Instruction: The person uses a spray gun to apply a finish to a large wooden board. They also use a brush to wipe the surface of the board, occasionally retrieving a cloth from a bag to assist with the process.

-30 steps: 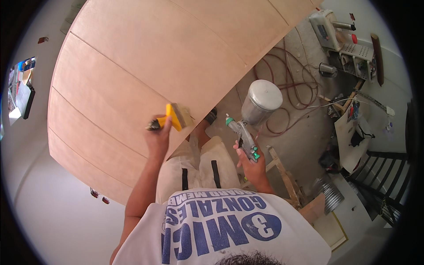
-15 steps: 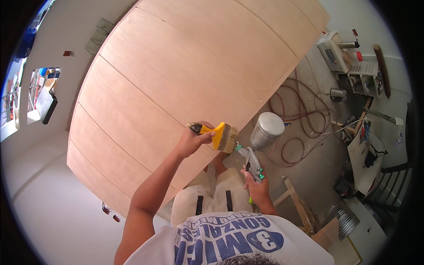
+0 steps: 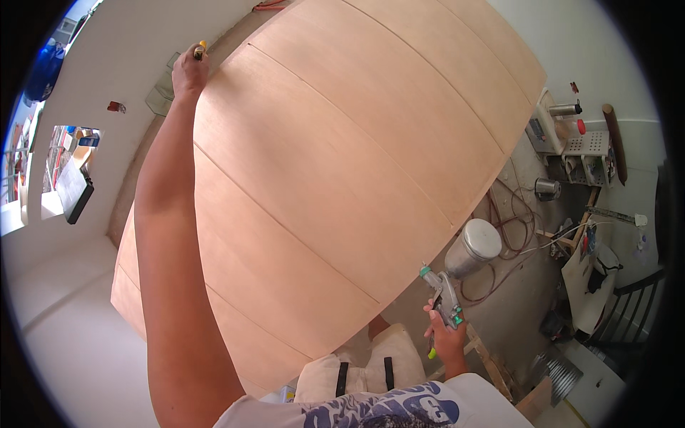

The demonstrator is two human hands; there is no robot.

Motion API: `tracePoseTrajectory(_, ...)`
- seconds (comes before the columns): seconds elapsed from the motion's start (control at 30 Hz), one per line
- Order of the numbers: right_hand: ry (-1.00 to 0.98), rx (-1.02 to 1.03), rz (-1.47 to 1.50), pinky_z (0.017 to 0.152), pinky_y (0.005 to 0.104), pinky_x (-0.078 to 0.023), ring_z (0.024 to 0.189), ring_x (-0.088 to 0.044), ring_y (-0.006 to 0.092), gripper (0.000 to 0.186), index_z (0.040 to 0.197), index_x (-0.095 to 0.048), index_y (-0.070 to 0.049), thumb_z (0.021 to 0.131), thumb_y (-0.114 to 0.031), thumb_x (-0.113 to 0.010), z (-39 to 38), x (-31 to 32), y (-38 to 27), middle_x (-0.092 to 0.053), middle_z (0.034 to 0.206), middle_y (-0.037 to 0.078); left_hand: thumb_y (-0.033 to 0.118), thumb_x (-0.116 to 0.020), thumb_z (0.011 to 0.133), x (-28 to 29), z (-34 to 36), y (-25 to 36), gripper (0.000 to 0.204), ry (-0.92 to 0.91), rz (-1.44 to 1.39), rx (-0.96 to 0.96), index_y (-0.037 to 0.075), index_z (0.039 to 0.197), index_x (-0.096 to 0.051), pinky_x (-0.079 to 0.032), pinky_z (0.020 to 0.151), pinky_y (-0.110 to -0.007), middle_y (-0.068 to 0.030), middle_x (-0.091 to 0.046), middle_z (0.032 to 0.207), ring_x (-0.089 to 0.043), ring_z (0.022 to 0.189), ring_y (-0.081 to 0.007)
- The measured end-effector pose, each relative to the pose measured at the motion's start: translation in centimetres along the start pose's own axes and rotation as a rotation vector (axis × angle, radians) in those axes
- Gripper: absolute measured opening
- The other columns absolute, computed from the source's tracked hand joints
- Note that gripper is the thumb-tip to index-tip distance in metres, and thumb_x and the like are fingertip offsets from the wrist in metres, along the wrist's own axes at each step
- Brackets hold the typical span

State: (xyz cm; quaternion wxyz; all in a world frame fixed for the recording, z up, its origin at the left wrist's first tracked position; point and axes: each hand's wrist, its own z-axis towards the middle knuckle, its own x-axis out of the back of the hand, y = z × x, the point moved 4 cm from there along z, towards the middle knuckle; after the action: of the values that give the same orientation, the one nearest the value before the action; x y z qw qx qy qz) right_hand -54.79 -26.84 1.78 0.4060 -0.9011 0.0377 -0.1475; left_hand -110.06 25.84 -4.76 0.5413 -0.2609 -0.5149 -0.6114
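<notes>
My left hand grips the paintbrush at the far upper-left edge of the large pale wooden panel; its yellow and dark handle shows, while its bristles are hidden. Lower right, beside the panel's near edge, my right hand is closed around the grip of a metal spray gun with green fittings. A silver cup sits at the gun's top end. The panel carries several long straight grooves and fills most of the view.
Dark red hoses lie on the floor at right, near a metal container, a white perforated rack and wooden framing. Black railings stand at the right rim. The left wall has openings.
My left hand has swung with the brush from the near edge up to the far upper-left edge. The spray gun sits lower and further right in view, and more of the panel shows.
</notes>
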Motion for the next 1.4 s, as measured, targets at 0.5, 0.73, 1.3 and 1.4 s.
tracePoseTrajectory(0.5, -0.007, 0.013, -0.050, 0.052, 0.0235, -0.054, 0.075, -0.065, 0.0101, 0.031, 0.126, -0.058, 0.003, 0.097, -0.004, -0.062, 0.2, -1.9, -3.0, -0.070, 0.109, 0.010, 0.021, -0.066, 0.095, 2.5, 1.3, -3.2, 0.025, -0.159, -0.744, 0.317, 0.006, 0.115, -0.067, -0.061, 0.081, -0.035, -0.0118, -0.072, 0.103, -0.073, 0.091, -0.0250)
tracePoseTrajectory(0.73, -0.045, 0.014, -0.046, 0.053, 0.0240, -0.054, 0.071, -0.064, 0.0096, 0.031, 0.127, -0.058, 0.003, 0.097, -0.003, -0.061, -0.2, -2.2, -3.0, -0.071, 0.110, 0.010, 0.022, -0.070, 0.093, 1.8, -0.7, -4.2, 0.027, -0.458, -0.615, 0.353, 0.005, 0.114, -0.067, -0.058, 0.081, -0.032, -0.0098, -0.069, 0.104, -0.070, 0.092, -0.0195)
tracePoseTrajectory(1.3, 0.115, 0.146, 0.016, 0.052, 0.0226, -0.049, 0.061, -0.060, 0.0094, 0.028, 0.125, -0.059, 0.002, 0.098, -0.005, -0.061, -4.7, 3.8, -0.9, -0.071, 0.110, 0.011, 0.014, -0.071, 0.078, 2.8, -52.1, 34.0, 0.034, -0.785, -0.654, -0.658, 0.012, 0.110, -0.060, -0.055, 0.084, -0.044, -0.0137, -0.056, 0.121, -0.058, 0.110, -0.0341)
tracePoseTrajectory(1.4, 0.123, 0.207, 0.032, 0.052, 0.0230, -0.050, 0.063, -0.060, 0.0097, 0.029, 0.127, -0.057, 0.003, 0.098, -0.003, -0.060, -6.6, 7.1, -1.4, -0.070, 0.111, 0.012, 0.016, -0.072, 0.083, 4.5, -60.3, 37.5, 0.028, -1.104, -0.874, -0.410, 0.011, 0.109, -0.064, -0.056, 0.081, -0.038, -0.0131, -0.063, 0.110, -0.063, 0.101, -0.0292)
